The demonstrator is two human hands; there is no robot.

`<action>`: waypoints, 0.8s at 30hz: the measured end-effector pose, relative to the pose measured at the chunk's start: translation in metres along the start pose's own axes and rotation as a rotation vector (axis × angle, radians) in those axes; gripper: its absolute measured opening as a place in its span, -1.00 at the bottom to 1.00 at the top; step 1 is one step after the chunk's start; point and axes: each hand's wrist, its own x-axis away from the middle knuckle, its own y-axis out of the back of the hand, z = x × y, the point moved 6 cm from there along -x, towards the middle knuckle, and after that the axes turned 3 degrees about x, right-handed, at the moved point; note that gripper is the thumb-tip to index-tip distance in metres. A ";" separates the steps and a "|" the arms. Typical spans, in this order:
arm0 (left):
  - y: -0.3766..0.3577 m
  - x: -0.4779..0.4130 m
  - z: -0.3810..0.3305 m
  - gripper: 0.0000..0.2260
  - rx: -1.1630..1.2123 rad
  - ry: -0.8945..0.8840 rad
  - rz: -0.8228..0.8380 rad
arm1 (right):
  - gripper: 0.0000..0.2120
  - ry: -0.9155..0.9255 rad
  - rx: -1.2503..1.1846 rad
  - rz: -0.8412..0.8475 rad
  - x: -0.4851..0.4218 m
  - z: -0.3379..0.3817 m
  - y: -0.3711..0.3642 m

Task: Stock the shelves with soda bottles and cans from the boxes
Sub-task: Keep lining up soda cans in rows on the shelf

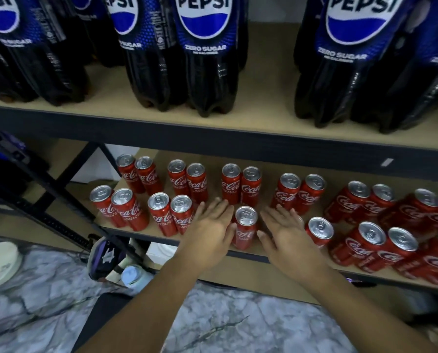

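We see a red metal Coca-Cola can (246, 228) standing at the front of the low tan wooden shelf (269, 169), right between our left grip (210, 225) and right grip (286, 230), both spread flat and holding nothing.

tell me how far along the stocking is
Looks mostly done: Pepsi bottles stand on the upper shelf, and Coke cans sit in paired rows on the lower shelf. In hand: the left hand and right hand, both open, flank a lone front can. Left: gaps show between bottle groups. No boxes are in view, so remaining stock is unclear.
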 end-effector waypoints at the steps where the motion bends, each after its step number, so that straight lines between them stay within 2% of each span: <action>1: 0.000 0.001 -0.001 -0.50 -0.005 0.008 -0.003 | -0.48 0.014 -0.015 0.002 0.001 0.000 0.000; 7: 0.003 0.009 -0.038 -0.56 0.052 -0.012 -0.050 | -0.44 -0.072 -0.120 -0.042 0.021 -0.024 0.016; 13: -0.008 -0.001 -0.099 -0.50 0.114 -0.091 -0.045 | -0.36 -0.187 -0.078 -0.043 0.042 -0.060 0.034; 20: -0.032 -0.031 -0.123 -0.41 0.003 -0.115 0.075 | -0.39 -0.240 -0.218 -0.010 0.047 -0.083 0.035; 24: -0.037 -0.039 -0.127 -0.45 -0.016 -0.076 0.102 | -0.40 -0.230 -0.233 -0.016 0.046 -0.085 0.036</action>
